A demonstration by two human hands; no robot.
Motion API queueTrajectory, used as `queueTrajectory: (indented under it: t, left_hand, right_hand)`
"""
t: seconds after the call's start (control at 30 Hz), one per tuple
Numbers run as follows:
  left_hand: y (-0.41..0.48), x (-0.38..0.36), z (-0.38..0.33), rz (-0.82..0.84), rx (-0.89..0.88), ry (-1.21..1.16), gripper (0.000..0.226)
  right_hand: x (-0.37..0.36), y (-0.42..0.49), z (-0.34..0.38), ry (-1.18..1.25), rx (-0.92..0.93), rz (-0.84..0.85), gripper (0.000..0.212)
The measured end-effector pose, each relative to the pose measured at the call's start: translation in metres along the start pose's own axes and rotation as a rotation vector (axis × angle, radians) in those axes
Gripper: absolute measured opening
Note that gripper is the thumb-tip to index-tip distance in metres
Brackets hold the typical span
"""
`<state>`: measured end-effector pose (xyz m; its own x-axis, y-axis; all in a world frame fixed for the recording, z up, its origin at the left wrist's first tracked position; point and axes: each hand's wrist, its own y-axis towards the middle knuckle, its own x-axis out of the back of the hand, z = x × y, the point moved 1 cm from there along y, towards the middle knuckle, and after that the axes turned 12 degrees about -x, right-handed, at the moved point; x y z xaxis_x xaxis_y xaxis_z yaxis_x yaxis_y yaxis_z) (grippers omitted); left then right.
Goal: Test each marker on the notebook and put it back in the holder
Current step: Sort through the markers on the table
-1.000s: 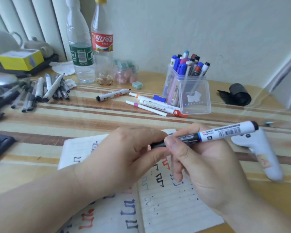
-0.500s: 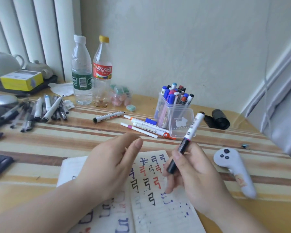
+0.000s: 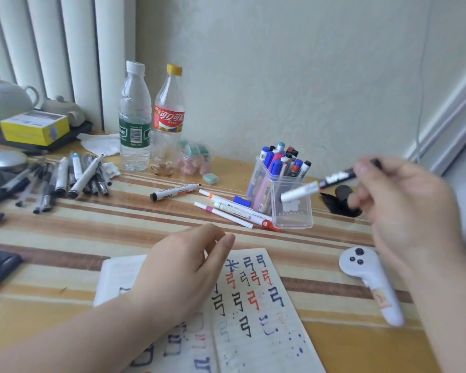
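Marker (image 3: 318,186) — slim white-black cylinder (blurred) — pinched in right hand (image 3: 404,205).

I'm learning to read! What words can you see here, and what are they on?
"可口可" on the red label of the yellow-capped bottle.
"WHITE BOARD", upside down, on the black-capped loose marker.
Green-label bottle, yellow box, held marker: too small or blurred.
Notebook: only test squiggles.

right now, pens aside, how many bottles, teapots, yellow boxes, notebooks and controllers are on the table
bottles: 2
teapots: 2
yellow box: 1
notebook: 1
controller: 1
total: 7
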<state>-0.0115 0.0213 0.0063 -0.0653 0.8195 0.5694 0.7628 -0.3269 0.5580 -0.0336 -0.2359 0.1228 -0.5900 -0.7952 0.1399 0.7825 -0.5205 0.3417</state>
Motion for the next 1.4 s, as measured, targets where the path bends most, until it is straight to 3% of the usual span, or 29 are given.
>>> queueTrajectory:
  t: [0.13,0.37,0.57,0.83,1.0,1.07,1.2,1.33,1.4]
  left_hand:
    - [0.001,-0.001,0.000,0.042,0.025,0.005,0.034]
    - [0.000,-0.003,0.002,0.059,0.024,0.019,0.031]
    - [0.001,-0.004,0.002,0.060,0.011,0.024,0.027]
    - [0.001,-0.005,0.004,0.059,0.010,0.008,0.030]
    - [0.001,-0.005,0.003,0.068,0.012,0.001,0.030]
    - [0.001,-0.004,0.003,0.071,0.011,0.006,0.030]
    - [0.001,-0.004,0.002,0.078,0.013,0.010,0.029]
    - [0.001,-0.005,0.003,0.085,0.013,0.019,0.023]
    - [0.001,-0.005,0.003,0.085,0.015,0.019,0.023]
  right_hand:
    - [-0.019,0.060,0.028,-0.298,0.187,-0.080,0.012]
    - [-0.047,0.119,0.035,-0.456,0.119,-0.040,0.026]
    - [-0.048,0.123,0.038,-0.572,0.130,-0.032,0.024]
    - [-0.071,0.118,0.005,-0.740,0.012,0.236,0.021]
    - [-0.070,0.123,-0.012,-0.963,0.160,0.106,0.020]
    - [-0.070,0.120,-0.021,-0.971,0.163,0.102,0.019]
    - [-0.071,0.109,-0.028,-0.789,0.203,0.267,0.013]
    - [-0.058,0.121,-0.030,-0.856,0.185,0.065,0.028]
    - [-0.060,0.117,-0.032,-0.863,0.180,0.119,0.023]
